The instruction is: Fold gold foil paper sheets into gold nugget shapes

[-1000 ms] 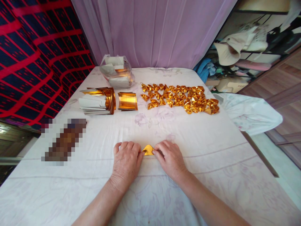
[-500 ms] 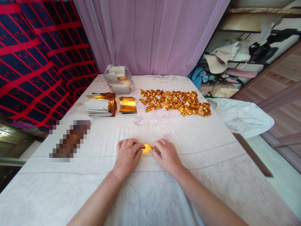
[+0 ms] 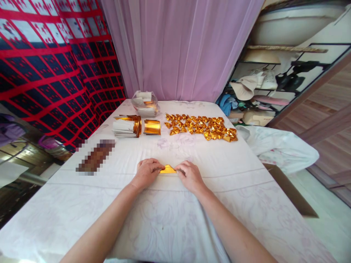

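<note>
A small folded piece of gold foil paper (image 3: 168,169) lies on the white cloth-covered table (image 3: 175,215), pinched from both sides. My left hand (image 3: 146,172) grips its left end with thumb and fingertips. My right hand (image 3: 189,175) holds the right end the same way. Both hands rest on the cloth near the table's middle. Farther back lies a spread of several finished gold folded pieces (image 3: 201,126).
A stack of white-and-gold paper sheets (image 3: 126,126) and a curled gold sheet (image 3: 152,126) sit at back left, with a clear plastic bag of paper (image 3: 145,103) behind. A blurred dark object (image 3: 95,157) lies left. White cloth (image 3: 279,148) hangs off the right edge.
The view has tilted up and pulled back, so the table looks smaller. My hands stay on the gold piece, which now looks flatter and longer between my fingers.
</note>
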Action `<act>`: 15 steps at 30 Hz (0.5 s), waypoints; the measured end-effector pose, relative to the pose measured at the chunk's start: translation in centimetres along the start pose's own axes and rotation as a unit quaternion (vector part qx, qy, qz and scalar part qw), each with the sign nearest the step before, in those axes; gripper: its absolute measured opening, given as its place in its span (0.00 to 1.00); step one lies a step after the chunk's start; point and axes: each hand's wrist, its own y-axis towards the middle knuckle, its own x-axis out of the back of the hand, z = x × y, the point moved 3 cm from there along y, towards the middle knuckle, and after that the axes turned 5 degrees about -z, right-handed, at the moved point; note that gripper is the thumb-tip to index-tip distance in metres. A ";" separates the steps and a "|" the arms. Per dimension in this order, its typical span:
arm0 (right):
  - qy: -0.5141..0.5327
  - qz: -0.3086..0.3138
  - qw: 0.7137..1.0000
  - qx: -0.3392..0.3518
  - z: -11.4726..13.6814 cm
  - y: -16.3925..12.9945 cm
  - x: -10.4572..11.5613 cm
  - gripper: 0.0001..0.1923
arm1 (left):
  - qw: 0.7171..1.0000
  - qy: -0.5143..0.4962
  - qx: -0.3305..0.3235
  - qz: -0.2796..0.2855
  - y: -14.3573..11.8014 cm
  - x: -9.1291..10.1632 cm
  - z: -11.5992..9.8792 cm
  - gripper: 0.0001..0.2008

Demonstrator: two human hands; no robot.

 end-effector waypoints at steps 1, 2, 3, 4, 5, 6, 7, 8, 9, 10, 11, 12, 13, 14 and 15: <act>-0.004 0.001 1.000 -0.003 0.0 0.0 0.0 0.11 | 1.000 0.003 -0.002 -0.001 0.1 0.0 0.3 0.13; -0.007 0.001 1.000 -0.004 0.0 0.1 -0.1 0.11 | 1.000 0.005 -0.007 -0.002 0.2 0.1 0.5 0.13; -0.009 0.000 1.000 -0.003 0.1 0.1 -0.1 0.10 | 1.000 0.009 -0.014 -0.004 0.3 0.2 0.7 0.13; -0.011 -0.001 1.000 -0.002 0.1 0.1 -0.1 0.11 | 1.000 0.012 -0.021 -0.006 0.3 0.3 0.8 0.13; -0.013 -0.003 1.000 -0.001 0.2 0.2 -0.1 0.11 | 0.999 0.016 -0.028 -0.008 0.3 0.5 0.8 0.14; -0.015 -0.004 1.000 -0.001 0.2 0.2 -0.1 0.11 | 0.999 0.021 -0.034 -0.011 0.2 0.6 0.7 0.15; -0.018 -0.005 1.000 -0.001 0.2 0.2 -0.1 0.11 | 0.999 0.027 -0.038 -0.015 0.1 0.8 0.4 0.16; -0.020 -0.007 1.000 -0.001 0.2 0.2 0.0 0.11 | 0.998 0.033 -0.041 -0.022 -0.2 0.9 0.1 0.17; -0.022 -0.008 1.000 -0.001 0.3 0.2 0.0 0.11 | 0.998 0.041 -0.043 -0.031 -0.5 0.8 -0.4 0.18; -0.023 -0.008 1.000 0.000 0.3 0.2 0.0 0.11 | 0.997 0.050 -0.044 -0.041 -0.9 0.7 -1.0 0.18; -0.025 -0.009 1.000 0.001 0.4 0.2 0.0 0.11 | 0.996 0.056 -0.049 -0.048 -1.4 0.4 -1.7 0.18; -0.026 -0.010 1.000 0.002 0.4 0.2 0.0 0.10 | 0.995 0.065 -0.060 -0.045 -1.9 0.0 -2.5 0.19; -0.027 -0.010 1.000 0.003 0.4 0.2 0.0 0.10 | 0.993 0.090 -0.077 -0.028 -2.4 -0.6 -3.1 0.20; -0.028 -0.010 1.000 0.004 0.5 0.2 0.0 0.10 | 0.990 0.114 -0.078 -0.011 -2.8 -1.2 -3.6 0.22; -0.030 -0.010 0.999 0.005 0.5 0.2 0.0 0.10 | 0.988 0.135 -0.070 0.003 -3.2 -1.7 -3.9 0.23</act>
